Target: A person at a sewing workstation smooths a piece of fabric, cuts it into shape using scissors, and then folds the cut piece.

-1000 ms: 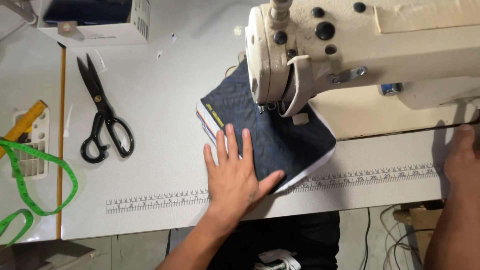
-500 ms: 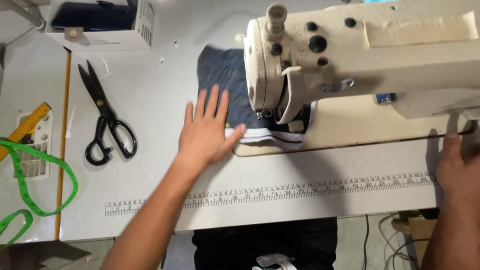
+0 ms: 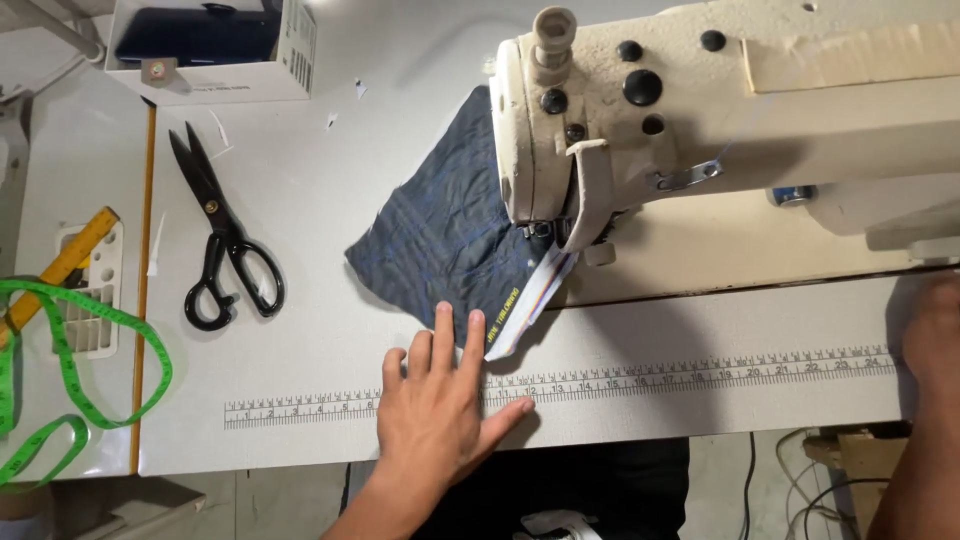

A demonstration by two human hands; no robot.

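The left hand [image 3: 440, 420] lay flat, fingers spread, fingertips touching the denim piece [image 3: 450, 240]: soft, limp, best pressed at its 6 o'clock corner. The right hand's [image 3: 935, 330] state was unclear.

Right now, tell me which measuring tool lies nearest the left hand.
The printed ruler strip along the table's front edge; the left hand rests across it, whereas the green tape measure lies far left.

Both hands are bare, no gloves, rings or watch that I can see. Left hand [image 3: 435, 415] at bottom centre, right hand [image 3: 930, 335] at right edge, forearms sleeveless too.
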